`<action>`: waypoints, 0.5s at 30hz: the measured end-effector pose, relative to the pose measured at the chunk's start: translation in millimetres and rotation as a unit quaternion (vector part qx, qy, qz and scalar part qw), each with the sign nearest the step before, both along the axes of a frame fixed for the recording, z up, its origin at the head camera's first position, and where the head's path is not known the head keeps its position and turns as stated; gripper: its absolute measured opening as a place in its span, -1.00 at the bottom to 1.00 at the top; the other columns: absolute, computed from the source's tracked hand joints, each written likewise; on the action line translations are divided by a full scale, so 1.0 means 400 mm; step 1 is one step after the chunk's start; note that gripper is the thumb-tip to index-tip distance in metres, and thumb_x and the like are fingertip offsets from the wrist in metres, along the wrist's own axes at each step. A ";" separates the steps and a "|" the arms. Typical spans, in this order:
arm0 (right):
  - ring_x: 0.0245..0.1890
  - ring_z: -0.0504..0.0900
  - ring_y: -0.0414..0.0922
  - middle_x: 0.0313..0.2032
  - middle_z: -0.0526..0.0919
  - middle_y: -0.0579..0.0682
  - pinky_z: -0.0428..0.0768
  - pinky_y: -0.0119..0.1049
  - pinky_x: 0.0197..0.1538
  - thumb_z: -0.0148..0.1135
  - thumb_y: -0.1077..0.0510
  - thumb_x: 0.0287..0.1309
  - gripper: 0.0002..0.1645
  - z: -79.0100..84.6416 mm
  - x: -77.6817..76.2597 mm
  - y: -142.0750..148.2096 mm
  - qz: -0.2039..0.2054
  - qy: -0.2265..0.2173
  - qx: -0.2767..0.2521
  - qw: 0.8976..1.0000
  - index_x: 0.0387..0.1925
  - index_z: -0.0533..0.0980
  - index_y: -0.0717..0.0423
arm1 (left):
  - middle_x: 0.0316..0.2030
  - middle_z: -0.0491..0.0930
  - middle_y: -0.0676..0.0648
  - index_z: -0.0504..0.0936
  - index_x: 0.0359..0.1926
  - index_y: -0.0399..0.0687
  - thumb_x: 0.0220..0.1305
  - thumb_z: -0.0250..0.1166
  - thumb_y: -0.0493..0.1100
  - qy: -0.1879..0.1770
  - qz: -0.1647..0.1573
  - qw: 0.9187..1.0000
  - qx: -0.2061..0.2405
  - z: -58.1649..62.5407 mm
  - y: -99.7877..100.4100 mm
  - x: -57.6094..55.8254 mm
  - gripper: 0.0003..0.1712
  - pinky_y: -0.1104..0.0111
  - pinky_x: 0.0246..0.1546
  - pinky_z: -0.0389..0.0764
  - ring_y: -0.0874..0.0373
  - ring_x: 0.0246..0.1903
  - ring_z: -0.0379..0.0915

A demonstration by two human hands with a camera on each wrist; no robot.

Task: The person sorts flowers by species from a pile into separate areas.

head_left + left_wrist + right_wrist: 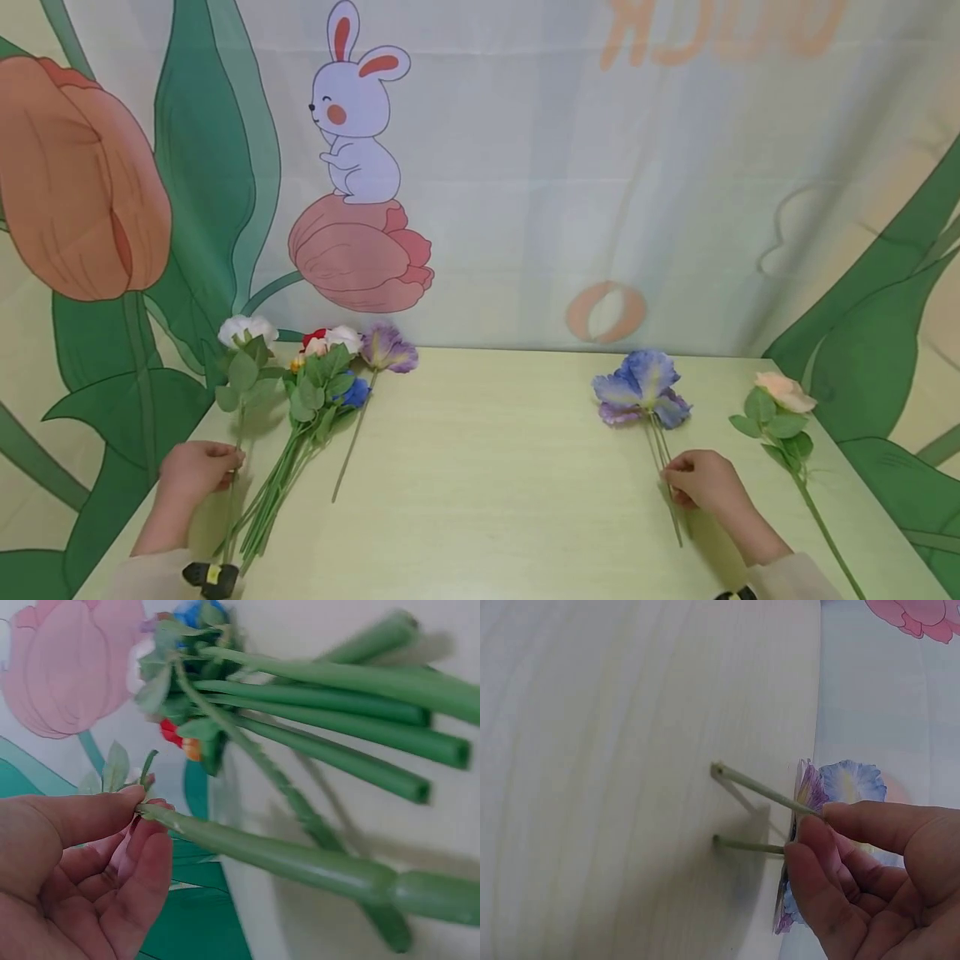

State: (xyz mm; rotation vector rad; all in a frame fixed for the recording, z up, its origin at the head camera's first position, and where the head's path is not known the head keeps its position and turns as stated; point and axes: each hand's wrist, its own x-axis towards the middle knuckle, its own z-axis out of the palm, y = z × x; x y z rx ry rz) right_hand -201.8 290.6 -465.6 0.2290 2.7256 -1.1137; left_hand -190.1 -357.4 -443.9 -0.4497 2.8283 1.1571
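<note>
At the table's left side my left hand (197, 471) pinches the green stem (300, 862) of a white artificial flower (247, 329) between thumb and fingertips. Beside it lies a bunch of artificial flowers (318, 392) with red, white, orange and blue blooms. A single purple flower (387, 347) is just right of the bunch. Over on the right, my right hand (705, 482) pinches a thin stem (761, 791) below the blue-purple blooms (642, 387). A second thin stem (746, 846) runs close alongside, its lower end bare. Part of these blooms is hidden behind the fingers in the right wrist view.
A peach-coloured flower (785, 392) with green leaves lies near the right edge of the pale wooden table (480, 467). Behind the far edge hangs a printed curtain (510, 167) with a rabbit and tulips.
</note>
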 end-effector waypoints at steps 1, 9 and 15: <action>-0.57 0.60 -0.19 -0.58 0.63 0.00 0.67 -0.29 -0.44 0.20 0.23 0.25 -0.77 0.002 0.001 0.000 0.001 0.001 0.001 1.000 -0.22 0.60 0.39 | -0.45 0.70 -0.23 0.56 -0.03 -0.65 0.35 0.17 -0.21 0.006 0.002 1.000 -0.003 0.011 0.005 0.002 -0.56 0.31 -0.42 0.69 0.28 -0.55 0.57; -0.55 0.61 -0.17 -0.51 0.67 0.03 0.67 -0.27 -0.43 0.20 0.21 0.25 -0.73 0.027 0.001 0.007 0.011 0.011 0.007 1.000 -0.19 0.59 0.41 | -0.39 0.73 -0.25 0.57 0.02 -0.56 0.39 0.17 -0.14 0.039 -0.002 0.999 -0.025 0.079 0.050 0.009 -0.53 0.33 -0.45 0.60 0.22 -0.51 0.60; -0.45 0.67 -0.08 -0.33 0.70 0.21 0.68 -0.22 -0.39 0.17 0.14 0.33 -0.65 0.080 -0.011 0.011 0.034 0.047 0.012 0.998 -0.08 0.57 0.41 | -0.34 0.73 -0.30 0.58 0.06 -0.50 0.41 0.18 -0.12 0.088 0.002 0.996 -0.025 0.115 0.106 0.010 -0.55 0.35 -0.45 0.61 0.22 -0.50 0.61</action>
